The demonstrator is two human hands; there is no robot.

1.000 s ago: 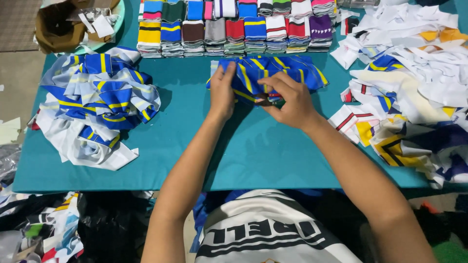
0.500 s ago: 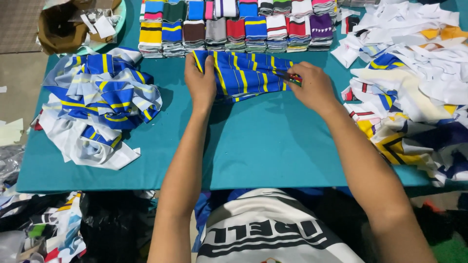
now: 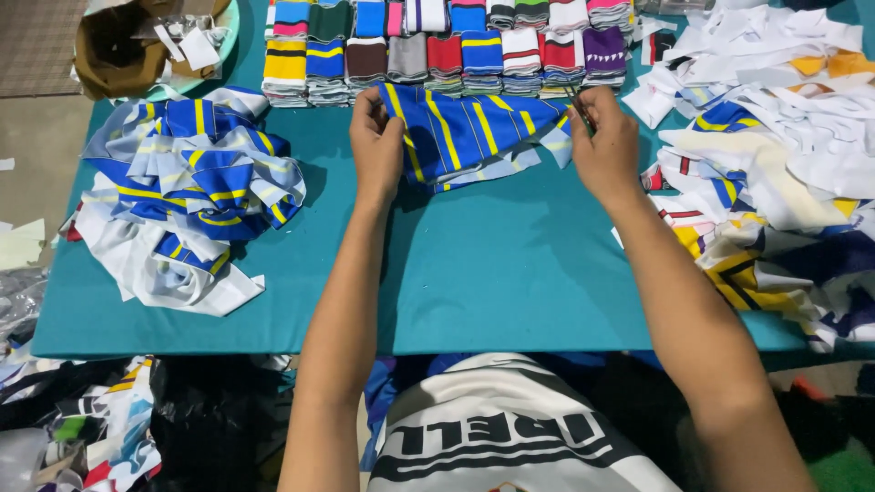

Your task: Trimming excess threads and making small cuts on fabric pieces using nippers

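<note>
Both hands, left and right, pinched a blue, yellow-striped cloth by its ends. The fingertips were buried in folds; the cloth's far edge touched folded stacks.

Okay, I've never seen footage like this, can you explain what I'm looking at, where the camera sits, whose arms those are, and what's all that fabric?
The camera sits on a person's head and looks down, so both bare arms belong to that person. There is no machine. The left hand and right hand each pinch an end of a blue cloth piece with yellow stripes, spread between them on a teal table. At the far edge stand rows of folded striped cloth stacks in many colours. To the left lies a loose blue, yellow and white heap; to the right, a mostly white pile.
</note>
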